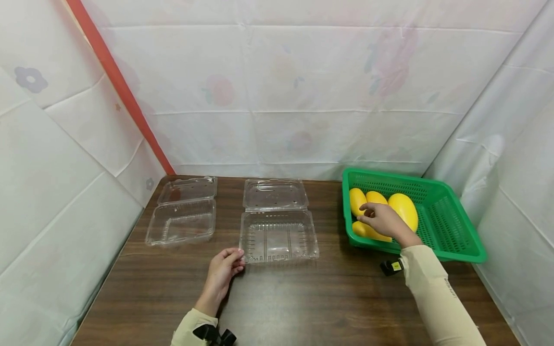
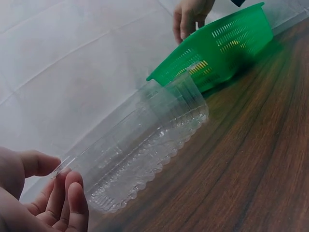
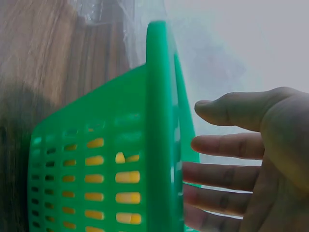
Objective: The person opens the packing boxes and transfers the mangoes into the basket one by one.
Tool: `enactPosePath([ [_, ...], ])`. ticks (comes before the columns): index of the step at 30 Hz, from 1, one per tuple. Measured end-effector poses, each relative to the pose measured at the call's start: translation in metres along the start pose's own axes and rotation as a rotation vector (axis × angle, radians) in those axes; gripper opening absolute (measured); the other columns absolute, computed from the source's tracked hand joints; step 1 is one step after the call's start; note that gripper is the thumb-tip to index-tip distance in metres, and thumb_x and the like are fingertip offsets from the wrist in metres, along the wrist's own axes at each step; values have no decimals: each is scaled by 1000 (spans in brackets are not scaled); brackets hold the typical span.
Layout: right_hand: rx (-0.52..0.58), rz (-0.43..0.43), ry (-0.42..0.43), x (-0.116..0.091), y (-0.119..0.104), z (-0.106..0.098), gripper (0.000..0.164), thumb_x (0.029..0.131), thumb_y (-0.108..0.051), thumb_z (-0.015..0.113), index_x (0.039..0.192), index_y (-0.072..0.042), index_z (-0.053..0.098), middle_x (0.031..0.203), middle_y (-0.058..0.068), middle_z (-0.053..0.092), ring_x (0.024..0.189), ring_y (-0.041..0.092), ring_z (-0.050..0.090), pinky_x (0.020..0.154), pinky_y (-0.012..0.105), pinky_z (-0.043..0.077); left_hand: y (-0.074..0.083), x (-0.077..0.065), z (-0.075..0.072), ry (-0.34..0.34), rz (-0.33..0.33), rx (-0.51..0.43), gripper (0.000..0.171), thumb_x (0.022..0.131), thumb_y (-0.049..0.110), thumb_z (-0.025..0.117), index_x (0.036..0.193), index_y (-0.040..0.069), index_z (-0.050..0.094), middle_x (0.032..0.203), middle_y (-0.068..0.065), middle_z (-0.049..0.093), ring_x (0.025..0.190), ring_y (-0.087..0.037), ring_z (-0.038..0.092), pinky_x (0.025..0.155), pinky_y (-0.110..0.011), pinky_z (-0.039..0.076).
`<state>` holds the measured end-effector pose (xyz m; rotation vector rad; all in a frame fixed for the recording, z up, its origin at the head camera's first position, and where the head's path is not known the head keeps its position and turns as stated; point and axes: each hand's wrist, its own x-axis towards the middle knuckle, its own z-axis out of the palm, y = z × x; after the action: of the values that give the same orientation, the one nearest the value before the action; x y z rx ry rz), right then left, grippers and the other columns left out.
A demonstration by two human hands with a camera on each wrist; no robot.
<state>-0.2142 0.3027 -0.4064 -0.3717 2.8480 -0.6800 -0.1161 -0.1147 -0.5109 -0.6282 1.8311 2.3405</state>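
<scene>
My left hand [image 1: 222, 274] pinches the near left corner of an open clear plastic clamshell container [image 1: 276, 210]. In the left wrist view, its thumb and fingertips close on the rim [image 2: 62, 166]. Over at the right, my right hand [image 1: 385, 221] hovers over several smooth yellow oval fruits [image 1: 404, 210], like mangoes, in a green perforated basket [image 1: 466, 222]. Its fingers [image 3: 227, 146] are extended with nothing between them in the right wrist view. The hand and forearm partly hide the near fruits, and whether a fingertip touches one I cannot tell.
A second open clear clamshell container [image 1: 182, 223] lies to the left on the brown wooden table [image 1: 303, 307]. White patterned sheets [image 1: 268, 86] stand behind and at both sides. The basket's raised rim surrounds the fruits.
</scene>
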Motion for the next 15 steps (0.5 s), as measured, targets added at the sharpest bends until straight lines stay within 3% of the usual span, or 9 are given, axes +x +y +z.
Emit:
enactPosePath([
  [7, 51, -18, 67, -2, -11, 4, 38, 97, -25, 59, 125, 1, 60, 110, 17, 67, 98, 31, 64, 83, 46, 54, 2, 0, 2, 39, 16, 75, 22, 90, 5, 63, 108, -3, 54, 73, 5, 62, 62, -7, 60, 60, -20, 52],
  [15, 90, -47, 137, -3, -24, 14, 34, 97, -23, 60, 122, -1, 62, 107, 15, 69, 93, 27, 64, 79, 43, 56, 3, 0, 1, 36, 42, 86, 30, 88, 2, 65, 114, -6, 51, 73, 9, 62, 62, -6, 61, 59, -20, 52],
])
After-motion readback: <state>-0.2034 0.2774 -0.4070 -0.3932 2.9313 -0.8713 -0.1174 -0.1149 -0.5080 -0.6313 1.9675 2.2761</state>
